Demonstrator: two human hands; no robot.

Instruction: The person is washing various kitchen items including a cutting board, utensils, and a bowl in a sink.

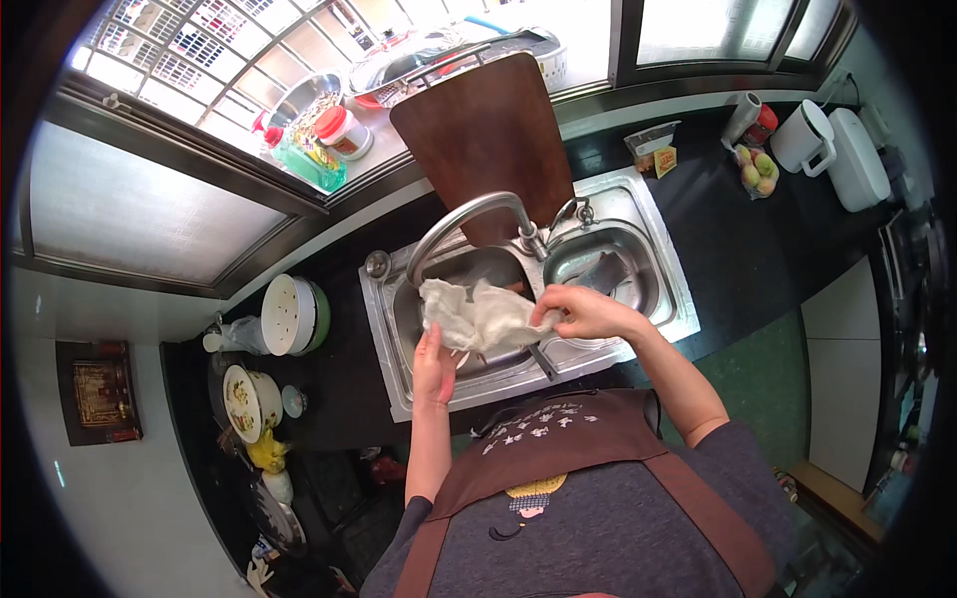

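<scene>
A crumpled white cloth (497, 314) is stretched between my hands above the larger basin (407, 321) of a stainless steel double sink. My left hand (435, 366) grips its near left part, thumb up. My right hand (587, 310) pinches the cloth's right end near the divider between the basins. A curved metal faucet (463, 217) arches over the larger basin, its spout end close to the cloth's upper left corner. Below my right hand, a knife-like handle (543, 362) lies across the sink's near rim. Part of the larger basin's contents is hidden by the cloth.
A brown cutting board (486, 134) leans behind the faucet. Something dark and flat (605, 275) lies in the smaller basin. White basins (288, 314) stand on the left counter; a bag of fruit (757, 172) and a white kettle (801, 138) stand on the right. Dish soap (310, 164) sits on the sill.
</scene>
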